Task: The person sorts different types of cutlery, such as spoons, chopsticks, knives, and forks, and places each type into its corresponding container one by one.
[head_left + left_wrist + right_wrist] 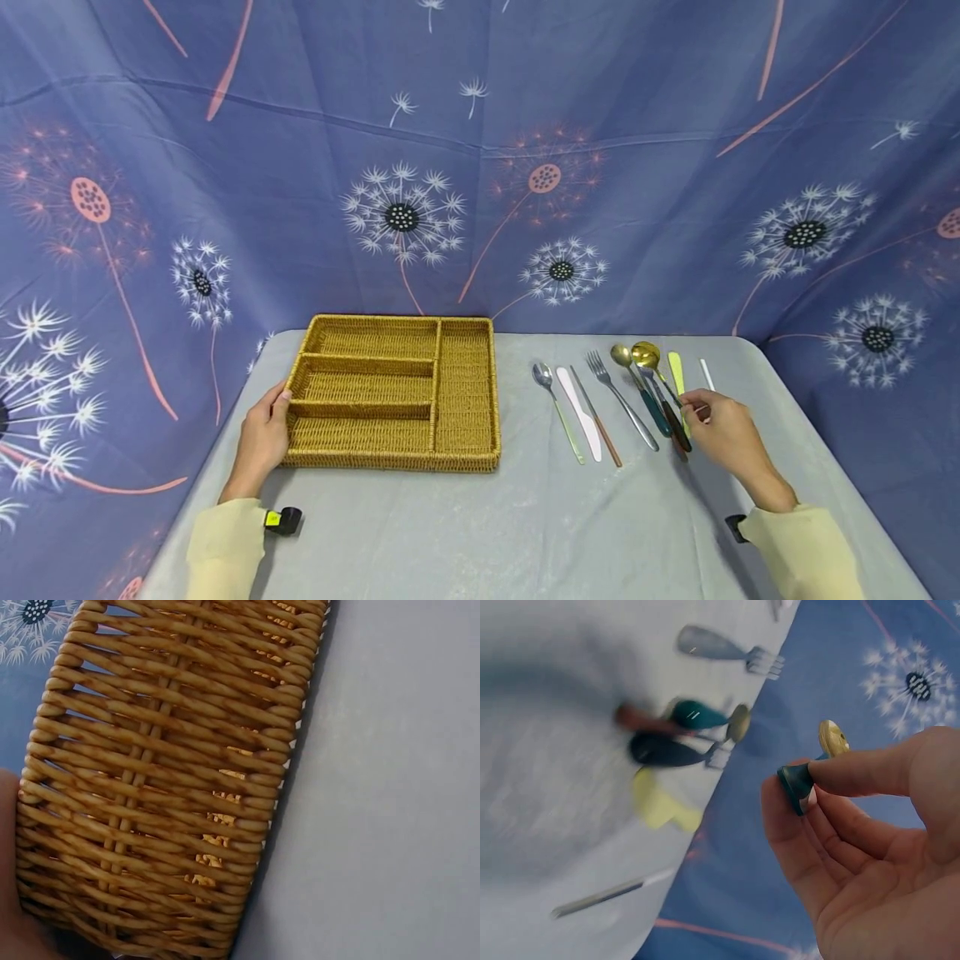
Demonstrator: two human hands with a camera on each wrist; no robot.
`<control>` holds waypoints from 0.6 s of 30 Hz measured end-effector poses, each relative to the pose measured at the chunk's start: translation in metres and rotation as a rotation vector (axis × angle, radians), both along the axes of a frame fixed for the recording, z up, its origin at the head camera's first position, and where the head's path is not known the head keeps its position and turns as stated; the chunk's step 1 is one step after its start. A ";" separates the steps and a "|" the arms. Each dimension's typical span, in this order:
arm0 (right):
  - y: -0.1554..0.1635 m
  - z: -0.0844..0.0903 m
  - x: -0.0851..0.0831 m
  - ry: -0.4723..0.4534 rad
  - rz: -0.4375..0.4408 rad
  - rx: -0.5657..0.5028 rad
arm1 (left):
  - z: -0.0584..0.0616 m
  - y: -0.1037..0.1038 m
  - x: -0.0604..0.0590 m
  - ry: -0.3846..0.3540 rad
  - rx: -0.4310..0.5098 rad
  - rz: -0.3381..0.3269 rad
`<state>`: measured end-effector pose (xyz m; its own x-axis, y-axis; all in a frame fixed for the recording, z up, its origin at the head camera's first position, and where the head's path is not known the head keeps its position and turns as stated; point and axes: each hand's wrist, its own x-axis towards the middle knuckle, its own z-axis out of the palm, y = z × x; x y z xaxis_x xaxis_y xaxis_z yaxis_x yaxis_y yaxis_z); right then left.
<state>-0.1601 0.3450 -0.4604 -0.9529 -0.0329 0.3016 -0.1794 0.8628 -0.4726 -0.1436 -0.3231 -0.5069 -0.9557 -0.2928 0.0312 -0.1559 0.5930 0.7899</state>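
Gold spoon with teal handle (796,784): pinched at the handle end between thumb and forefinger of the right hand (870,855), raised off the table, bowl pointing away from the palm.

Listed left to right, head view:
- Left hand (262,437): laid against the left wall of the woven tray (465,454), fingers relaxed, nothing clasped.
- Woven tray: four compartments, three stacked on the left and one long one on the right, nothing in any of them; stands on the table (480,517).
- Silver spoon (555,404), pale slim handle.
- White knife (579,404), just beside it.
- Thin piece with red-brown handle (602,427).
- Silver fork (618,396).
- Second gold spoon (637,385), teal handle, lying flat.
- Dark-handled piece (675,429), partly under the held spoon's line; head not clear.
- Held gold spoon, bowl at (647,355), shaft running back to the right hand (723,429).
- Yellow-green piece (677,371) and white stick (707,375), farthest right.

Handling note, as a judgement: pinch sits at the very tip of the handle, so the bowl end is likely to swing; best done with a firm grip, a straight lift clear of the crowded row, and the left hand steadying the tray.
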 end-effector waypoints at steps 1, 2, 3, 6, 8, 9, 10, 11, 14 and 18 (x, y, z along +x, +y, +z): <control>-0.004 0.002 -0.001 -0.009 0.009 -0.004 | 0.000 0.000 0.000 0.000 0.000 0.001; -0.007 0.003 -0.001 -0.017 0.016 -0.006 | 0.000 0.000 0.000 -0.002 0.001 0.001; -0.011 0.005 -0.002 -0.029 0.024 -0.009 | 0.000 0.000 0.000 -0.002 0.002 0.000; -0.020 0.008 -0.004 -0.053 0.047 -0.011 | 0.000 0.000 0.001 -0.006 0.001 -0.004; -0.026 0.011 -0.006 -0.072 0.066 -0.015 | 0.000 0.001 0.002 -0.008 -0.006 -0.008; -0.029 0.012 -0.008 -0.078 0.076 -0.017 | 0.000 0.001 0.002 -0.007 -0.009 -0.008; -0.033 0.014 -0.009 -0.082 0.086 -0.021 | 0.000 0.001 0.002 -0.005 -0.010 -0.009; -0.036 0.015 -0.010 -0.088 0.095 -0.023 | 0.000 0.001 0.002 -0.003 -0.014 -0.011; -0.045 0.021 -0.013 -0.112 0.130 -0.029 | 0.000 0.001 0.002 0.008 -0.017 -0.009; -0.057 0.026 -0.016 -0.126 0.174 -0.040 | -0.001 0.000 0.002 0.013 -0.014 -0.007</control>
<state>-0.1765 0.2881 -0.4340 -0.9640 -0.1906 0.1853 -0.2615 0.8039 -0.5342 -0.1418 -0.3227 -0.5076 -0.9573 -0.2851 0.0475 -0.1413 0.6051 0.7835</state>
